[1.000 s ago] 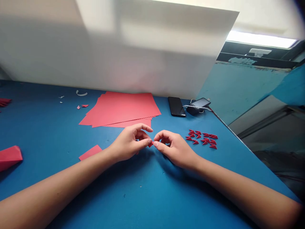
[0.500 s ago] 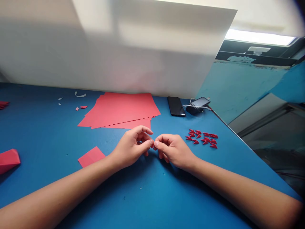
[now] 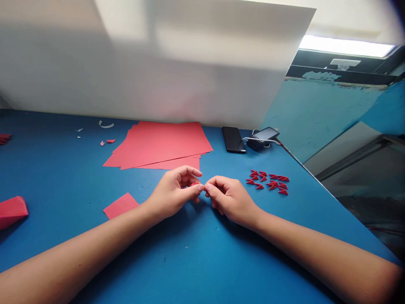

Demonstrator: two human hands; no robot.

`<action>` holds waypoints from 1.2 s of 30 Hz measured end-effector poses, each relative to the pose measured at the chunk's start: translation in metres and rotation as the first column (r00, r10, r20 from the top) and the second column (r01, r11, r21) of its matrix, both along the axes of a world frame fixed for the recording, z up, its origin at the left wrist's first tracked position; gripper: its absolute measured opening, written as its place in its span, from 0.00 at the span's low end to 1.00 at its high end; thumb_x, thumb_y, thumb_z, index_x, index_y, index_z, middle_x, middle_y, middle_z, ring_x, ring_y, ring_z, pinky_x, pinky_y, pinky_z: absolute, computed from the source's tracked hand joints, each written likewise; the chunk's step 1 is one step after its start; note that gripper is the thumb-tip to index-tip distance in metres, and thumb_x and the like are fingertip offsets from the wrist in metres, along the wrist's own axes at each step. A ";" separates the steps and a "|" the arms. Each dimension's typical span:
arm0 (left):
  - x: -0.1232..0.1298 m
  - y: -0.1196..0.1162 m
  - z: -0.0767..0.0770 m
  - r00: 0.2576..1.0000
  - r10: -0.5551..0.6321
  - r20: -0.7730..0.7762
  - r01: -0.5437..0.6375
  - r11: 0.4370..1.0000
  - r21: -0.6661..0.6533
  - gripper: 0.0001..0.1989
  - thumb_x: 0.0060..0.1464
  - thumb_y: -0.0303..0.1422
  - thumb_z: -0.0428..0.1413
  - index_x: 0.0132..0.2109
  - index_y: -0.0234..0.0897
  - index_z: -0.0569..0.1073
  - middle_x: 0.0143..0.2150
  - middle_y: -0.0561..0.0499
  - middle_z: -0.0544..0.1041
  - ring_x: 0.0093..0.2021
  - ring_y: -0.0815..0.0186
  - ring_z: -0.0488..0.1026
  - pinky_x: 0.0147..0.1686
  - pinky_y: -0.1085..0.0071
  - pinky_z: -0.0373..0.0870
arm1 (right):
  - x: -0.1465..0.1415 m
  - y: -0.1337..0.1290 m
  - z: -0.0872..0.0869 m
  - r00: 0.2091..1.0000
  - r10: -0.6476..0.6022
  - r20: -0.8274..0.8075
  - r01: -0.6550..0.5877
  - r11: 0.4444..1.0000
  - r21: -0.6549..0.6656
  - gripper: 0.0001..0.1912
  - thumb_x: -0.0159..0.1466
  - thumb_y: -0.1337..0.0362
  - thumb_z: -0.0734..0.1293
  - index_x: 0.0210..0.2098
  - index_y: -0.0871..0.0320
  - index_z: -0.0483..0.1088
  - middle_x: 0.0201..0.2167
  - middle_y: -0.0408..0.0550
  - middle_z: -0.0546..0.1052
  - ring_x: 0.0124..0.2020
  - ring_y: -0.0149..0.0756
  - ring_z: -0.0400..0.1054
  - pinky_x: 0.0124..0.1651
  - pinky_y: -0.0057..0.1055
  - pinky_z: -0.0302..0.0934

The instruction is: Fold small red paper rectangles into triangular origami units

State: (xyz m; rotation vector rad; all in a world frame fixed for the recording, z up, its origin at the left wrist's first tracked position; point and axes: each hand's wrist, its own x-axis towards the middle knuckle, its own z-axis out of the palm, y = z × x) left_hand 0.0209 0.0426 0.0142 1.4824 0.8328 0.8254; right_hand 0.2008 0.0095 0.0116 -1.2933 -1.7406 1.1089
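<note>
The left hand (image 3: 172, 195) pinches a small folded red paper piece (image 3: 194, 184) narrowly, mostly hidden in its fingers. The right hand (image 3: 230, 199) closes just beside it; whether it grips cannot be told. Small red paper triangles (image 3: 267, 181) lie beyond the right hand, flat red paper sheets (image 3: 158, 145) beyond the left.

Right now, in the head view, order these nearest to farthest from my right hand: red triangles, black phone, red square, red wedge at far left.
From the right hand:
1. Red triangles: just to its right.
2. Black phone: ahead, near the back edge.
3. Red square: left, past the left hand.
4. Red wedge: at the view's left edge.
</note>
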 end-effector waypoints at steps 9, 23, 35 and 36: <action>-0.001 -0.002 -0.001 0.998 0.013 0.066 -0.010 0.999 -0.043 0.14 0.52 0.34 0.61 0.43 0.35 0.66 0.29 0.51 0.77 0.27 0.67 0.76 0.31 0.70 0.71 | 0.000 -0.001 0.001 0.999 0.038 -0.026 -0.038 0.999 0.000 0.14 0.67 0.55 0.60 0.32 0.58 0.66 0.20 0.39 0.68 0.18 0.26 0.59 0.23 0.25 0.54; 0.001 -0.003 0.000 0.993 0.020 0.113 -0.004 0.990 -0.139 0.19 0.49 0.32 0.62 0.46 0.35 0.66 0.31 0.51 0.77 0.29 0.66 0.76 0.33 0.69 0.72 | 0.001 0.001 -0.002 0.998 -0.006 -0.063 0.004 0.999 -0.033 0.13 0.66 0.56 0.61 0.31 0.58 0.65 0.19 0.38 0.68 0.15 0.25 0.59 0.20 0.24 0.54; 0.001 -0.001 -0.002 0.981 0.052 0.185 -0.012 0.978 -0.209 0.22 0.46 0.29 0.64 0.48 0.35 0.65 0.32 0.53 0.76 0.31 0.66 0.77 0.37 0.68 0.73 | 0.000 0.003 -0.004 0.978 -0.078 -0.191 0.060 0.993 -0.097 0.14 0.62 0.54 0.65 0.31 0.59 0.69 0.18 0.39 0.70 0.14 0.25 0.61 0.18 0.23 0.56; 0.001 -0.001 -0.002 0.980 0.054 0.193 -0.012 0.977 -0.214 0.22 0.47 0.29 0.64 0.48 0.35 0.65 0.32 0.53 0.76 0.31 0.66 0.77 0.37 0.68 0.73 | 0.000 0.004 -0.004 0.977 -0.086 -0.196 0.067 0.993 -0.102 0.14 0.62 0.54 0.65 0.31 0.59 0.69 0.17 0.39 0.70 0.14 0.25 0.61 0.18 0.23 0.56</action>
